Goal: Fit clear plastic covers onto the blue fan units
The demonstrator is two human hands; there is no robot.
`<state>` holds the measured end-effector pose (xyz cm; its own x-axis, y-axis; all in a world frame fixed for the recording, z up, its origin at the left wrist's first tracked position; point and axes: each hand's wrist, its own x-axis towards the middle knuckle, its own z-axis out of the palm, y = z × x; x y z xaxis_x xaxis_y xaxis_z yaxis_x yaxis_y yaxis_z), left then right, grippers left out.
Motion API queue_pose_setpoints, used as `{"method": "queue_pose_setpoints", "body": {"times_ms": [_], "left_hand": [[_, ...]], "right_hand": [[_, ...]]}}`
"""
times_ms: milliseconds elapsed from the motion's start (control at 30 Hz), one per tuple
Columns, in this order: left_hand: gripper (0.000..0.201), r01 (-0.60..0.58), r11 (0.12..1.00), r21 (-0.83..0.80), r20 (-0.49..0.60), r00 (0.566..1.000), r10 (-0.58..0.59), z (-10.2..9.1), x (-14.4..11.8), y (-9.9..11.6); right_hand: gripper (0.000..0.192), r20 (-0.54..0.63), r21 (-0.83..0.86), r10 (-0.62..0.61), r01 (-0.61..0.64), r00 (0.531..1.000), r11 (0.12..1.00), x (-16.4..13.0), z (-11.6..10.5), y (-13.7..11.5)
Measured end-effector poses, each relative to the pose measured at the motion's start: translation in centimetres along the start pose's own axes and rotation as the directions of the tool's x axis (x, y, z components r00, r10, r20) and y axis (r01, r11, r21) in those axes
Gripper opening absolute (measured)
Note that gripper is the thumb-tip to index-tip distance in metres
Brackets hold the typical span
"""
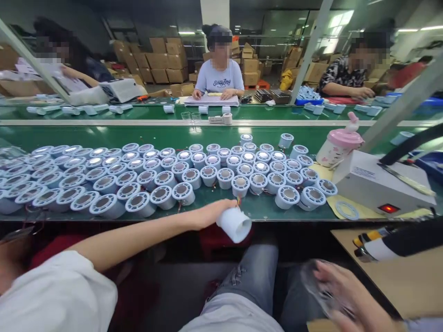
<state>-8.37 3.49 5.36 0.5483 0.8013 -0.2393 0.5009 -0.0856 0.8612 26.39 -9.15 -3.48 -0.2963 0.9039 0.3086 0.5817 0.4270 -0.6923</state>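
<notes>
- The left hand [211, 213] is gripping a white housing [234, 224] by its top, holding it tilted just off the counter's near edge, open end facing down and toward the person.
- Short wires [237, 201] are sticking out by the fingers; I judge it is best to be keeping the grip on the shell so they are not pinched.
- The right hand [341, 290] is closing loosely around a clear, blurred item [316, 287] low at the near right; what it is I cannot tell.
- Rows of housings [162, 173] are crowding the green counter [263, 210] along its near edge.
- A white box [375, 184] with a red lit switch and a pink bottle [337, 147] are sitting toward the right end.
- Lifting clear of the front row is looking wise, to avoid knocking neighbours.
</notes>
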Motion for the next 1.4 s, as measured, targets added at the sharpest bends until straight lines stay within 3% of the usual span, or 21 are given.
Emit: {"method": "queue_pose_setpoints", "body": {"times_ms": [67,133,267,400,500,600,700,800,933,1067,1133,1200,1300,1400], "left_hand": [[0.043,0.048,0.994,-0.098,0.161,0.987,-0.031,3.6,0.9,0.0],[0.035,0.081,0.984,-0.159,0.321,0.947,-0.026,6.4,1.8,0.4],[0.024,0.067,0.981,-0.181,0.472,0.881,0.027,8.6,3.3,1.5],[0.016,-0.070,0.989,-0.127,0.428,0.896,0.119,8.5,3.6,2.4],[0.017,-0.195,0.980,-0.039,0.292,0.936,0.198,8.5,3.2,2.6],[0.018,-0.266,0.964,-0.008,0.135,0.955,0.265,9.0,2.6,2.0],[0.037,-0.322,0.945,-0.060,0.038,0.945,0.324,9.6,2.3,1.2],[0.055,-0.411,0.911,-0.041,0.009,0.911,0.412,10.0,2.2,0.3],[0.063,-0.467,0.884,-0.030,0.089,0.879,0.468,10.0,2.4,-0.4],[0.071,-0.358,0.908,-0.217,0.259,0.876,0.407,9.9,2.3,0.0],[0.070,-0.244,0.915,-0.322,0.271,0.902,0.336,10.0,2.1,0.3],[0.070,-0.122,0.898,-0.422,0.250,0.937,0.245,10.2,1.9,0.4],[0.074,0.053,0.840,-0.540,0.266,0.957,0.111,10.5,1.6,0.3],[0.079,0.087,0.835,-0.544,0.304,0.947,0.100,10.5,1.5,0.2]], "right_hand": [[0.046,0.009,-0.140,-0.080,0.080,0.997,0.987,1.3,1.1,-3.1],[0.050,-0.005,-0.276,-0.117,0.111,0.993,0.955,3.0,2.2,-5.5],[0.051,0.037,-0.446,-0.062,0.072,0.997,0.892,5.1,2.8,-6.8],[0.037,0.080,-0.353,0.131,-0.095,0.988,0.931,4.7,2.1,-6.1],[0.016,0.133,-0.107,0.251,-0.238,0.959,0.965,4.3,1.8,-6.1],[0.005,0.168,0.155,0.334,-0.359,0.928,0.920,4.4,1.7,-6.4],[0.023,0.119,0.257,0.395,-0.413,0.911,0.874,4.6,1.7,-6.8],[0.028,0.086,0.312,0.418,-0.422,0.905,0.851,4.6,1.7,-7.2],[0.027,0.049,0.422,0.475,-0.450,0.878,0.787,4.5,1.9,-7.1],[0.028,0.061,0.615,0.540,-0.458,0.840,0.642,4.6,1.7,-6.3],[0.024,0.092,0.668,0.504,-0.429,0.859,0.608,4.4,1.4,-6.0],[0.009,0.099,0.628,0.413,-0.378,0.906,0.680,3.9,1.2,-5.8],[0.044,0.038,0.400,0.285,-0.276,0.958,0.874,3.0,1.2,-5.8],[0.042,-0.004,0.284,0.227,-0.216,0.974,0.934,2.2,1.4,-5.9]]}}
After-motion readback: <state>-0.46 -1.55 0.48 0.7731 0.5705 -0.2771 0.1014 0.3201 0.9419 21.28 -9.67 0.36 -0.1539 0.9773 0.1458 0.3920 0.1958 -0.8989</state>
